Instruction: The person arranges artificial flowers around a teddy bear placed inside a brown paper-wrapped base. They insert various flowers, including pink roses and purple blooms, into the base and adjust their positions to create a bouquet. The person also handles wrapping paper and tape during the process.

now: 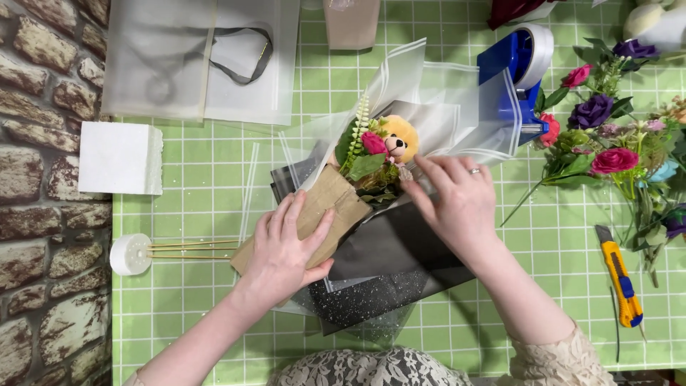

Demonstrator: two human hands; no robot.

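Bouquet [375,154] lies mid-surface [207,186] on stacked wrapping sheets [400,250]. Left hand [282,250] lies flat on its brown paper cone [314,214], pinning it, fingers spread. Right hand [457,200] pinches clear film [443,107] beside the toy bear [399,139], seemingly to fold it. Blue tape dispenser [514,78] stands just behind; yellow knife [620,282] far right.
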